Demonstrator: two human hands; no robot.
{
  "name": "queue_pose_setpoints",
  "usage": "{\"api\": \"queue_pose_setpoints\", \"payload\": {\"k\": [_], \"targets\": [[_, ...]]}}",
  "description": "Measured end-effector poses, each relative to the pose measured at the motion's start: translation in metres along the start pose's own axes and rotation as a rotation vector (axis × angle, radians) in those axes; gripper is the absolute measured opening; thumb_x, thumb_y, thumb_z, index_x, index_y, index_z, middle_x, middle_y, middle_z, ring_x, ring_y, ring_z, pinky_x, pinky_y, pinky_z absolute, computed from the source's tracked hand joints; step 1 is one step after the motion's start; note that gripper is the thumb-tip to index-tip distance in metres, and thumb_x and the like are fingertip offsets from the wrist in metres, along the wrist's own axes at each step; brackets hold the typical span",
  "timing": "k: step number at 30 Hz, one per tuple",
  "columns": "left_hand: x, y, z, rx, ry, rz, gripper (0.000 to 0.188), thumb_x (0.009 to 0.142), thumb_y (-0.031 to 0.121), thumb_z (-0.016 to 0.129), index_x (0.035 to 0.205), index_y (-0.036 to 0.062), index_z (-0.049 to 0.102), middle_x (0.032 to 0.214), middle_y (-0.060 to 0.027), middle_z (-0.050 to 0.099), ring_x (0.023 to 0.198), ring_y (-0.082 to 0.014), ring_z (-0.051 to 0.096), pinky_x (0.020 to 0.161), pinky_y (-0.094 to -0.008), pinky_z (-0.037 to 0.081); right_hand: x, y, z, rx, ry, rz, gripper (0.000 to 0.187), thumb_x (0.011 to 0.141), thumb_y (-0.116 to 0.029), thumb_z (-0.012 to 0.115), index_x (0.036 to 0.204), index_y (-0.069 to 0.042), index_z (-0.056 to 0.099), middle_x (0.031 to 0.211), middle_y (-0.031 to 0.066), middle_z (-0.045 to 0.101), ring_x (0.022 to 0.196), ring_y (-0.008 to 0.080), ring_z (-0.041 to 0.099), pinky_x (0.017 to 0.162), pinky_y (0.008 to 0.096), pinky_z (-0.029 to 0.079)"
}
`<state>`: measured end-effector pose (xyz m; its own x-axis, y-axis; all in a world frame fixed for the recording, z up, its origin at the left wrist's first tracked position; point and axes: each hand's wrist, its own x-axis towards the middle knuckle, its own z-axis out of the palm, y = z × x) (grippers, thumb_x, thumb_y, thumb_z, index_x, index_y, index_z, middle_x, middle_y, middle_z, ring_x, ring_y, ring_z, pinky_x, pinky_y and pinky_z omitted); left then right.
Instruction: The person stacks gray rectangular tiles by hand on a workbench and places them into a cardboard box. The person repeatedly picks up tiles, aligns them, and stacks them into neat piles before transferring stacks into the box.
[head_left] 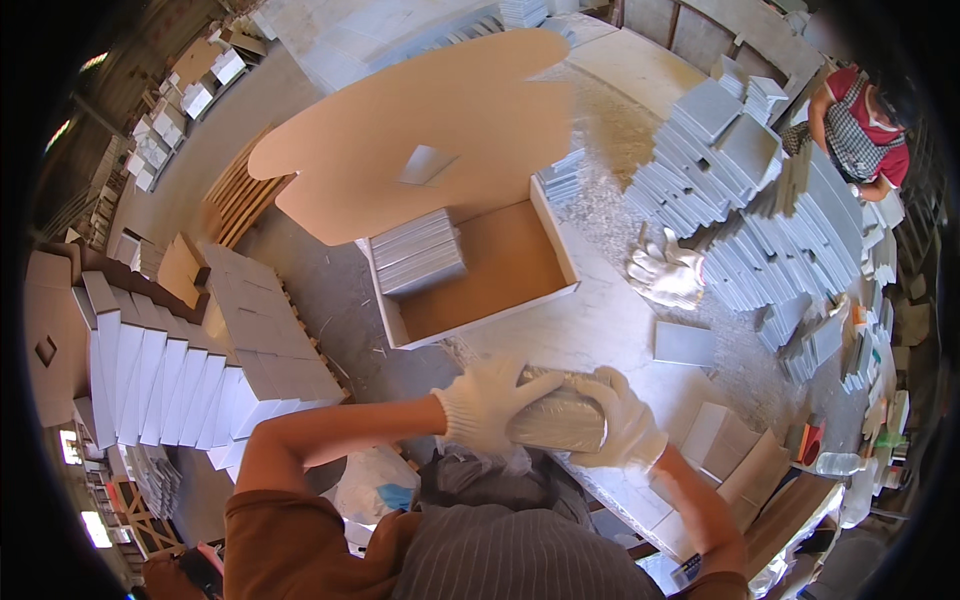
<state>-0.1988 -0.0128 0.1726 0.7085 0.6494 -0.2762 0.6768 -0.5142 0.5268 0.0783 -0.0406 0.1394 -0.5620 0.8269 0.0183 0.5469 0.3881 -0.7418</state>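
Both my hands wear white knitted work gloves. Between them is a flat rectangular bundle (558,420) in shiny clear plastic film. My left hand (488,405) grips its left end, and my right hand (624,420) wraps round its right end. The bundle is close to my body, over the near edge of the white table (610,325). Beyond it stands an open shallow cardboard box (510,275), brown inside, its large cut-out lid folded back. Several wrapped bundles (415,252) stand in a row in the box's left part; brown bottom shows on the right.
A loose white glove (665,270) and a single grey panel (685,343) lie on the table. Rows of grey panels (700,160) fill its right side, where a co-worker (865,130) stands. At left are stacked white cartons (170,370) and a wooden pallet (238,190).
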Motion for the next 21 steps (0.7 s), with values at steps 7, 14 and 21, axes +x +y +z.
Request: {"api": "queue_pose_setpoints", "payload": {"k": [7,14,21], "targets": [[-0.056,-0.061,-0.088,0.055,0.195,-0.243,0.114,0.054,0.035,0.09,0.154,0.0192,0.036,0.131,-0.0215,0.047,0.123,-0.0414,0.05,0.096,-0.0507,0.053,0.166,-0.05,-0.022,0.087,-0.178,-0.195,0.095,0.063,-0.032,0.09,0.145,-0.022,0.044,0.14,0.017,0.046,0.121,0.0405,0.058,0.097,0.0472,0.054],[-0.064,-0.14,-0.103,0.002,0.142,-0.42,0.112,0.057,0.035,0.086,0.156,0.0209,0.033,0.136,-0.0226,0.046,0.128,-0.0419,0.049,0.096,-0.0516,0.054,0.271,-0.035,0.014,0.032,-0.446,-0.151,0.102,0.062,-0.035,0.091,0.147,-0.022,0.036,0.149,0.0139,0.039,0.126,0.0387,0.055,0.101,0.046,0.051],[-0.054,-0.175,-0.096,-0.049,0.083,-0.498,0.11,0.059,0.036,0.086,0.155,0.0235,0.034,0.136,-0.0227,0.047,0.128,-0.0427,0.049,0.097,-0.0524,0.054,0.305,-0.015,0.036,0.084,-0.536,-0.104,0.1,0.063,-0.032,0.092,0.146,-0.019,0.039,0.149,0.0127,0.04,0.128,0.0379,0.054,0.103,0.0467,0.05]]}}
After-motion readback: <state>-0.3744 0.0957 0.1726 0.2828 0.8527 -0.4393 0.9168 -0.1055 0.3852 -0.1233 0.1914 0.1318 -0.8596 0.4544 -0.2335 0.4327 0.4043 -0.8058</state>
